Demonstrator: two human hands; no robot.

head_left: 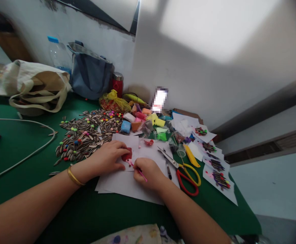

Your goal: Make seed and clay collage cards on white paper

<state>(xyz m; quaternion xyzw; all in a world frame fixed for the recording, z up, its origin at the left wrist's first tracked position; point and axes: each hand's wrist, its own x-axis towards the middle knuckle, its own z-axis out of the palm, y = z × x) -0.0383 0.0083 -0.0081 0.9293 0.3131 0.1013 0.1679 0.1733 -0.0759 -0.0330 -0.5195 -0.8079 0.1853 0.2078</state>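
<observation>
My left hand point(111, 156) lies with its fingers apart along the left side of a small white card point(130, 168), steadying it on white paper sheets point(127, 184). On the card is a flat dark red clay shape point(127, 154) with a pink clay part point(129, 162) that has small dark dots. My right hand point(149, 173) is closed around a thin pink stick tool point(143, 176), its tip end by the pink clay and partly hidden by my fingers. A lump of red clay point(148, 143) sits on the paper behind my right hand.
Sunflower seeds point(86, 142) mixed with coloured bits are heaped at left. Clay packets point(136, 126) stand behind the paper. Scissors point(180, 169), a black pen point(168, 169) and a yellow cutter point(191, 156) lie right, near finished-looking seed pictures point(220, 179). Bags point(90, 73) and a phone point(160, 99) are behind.
</observation>
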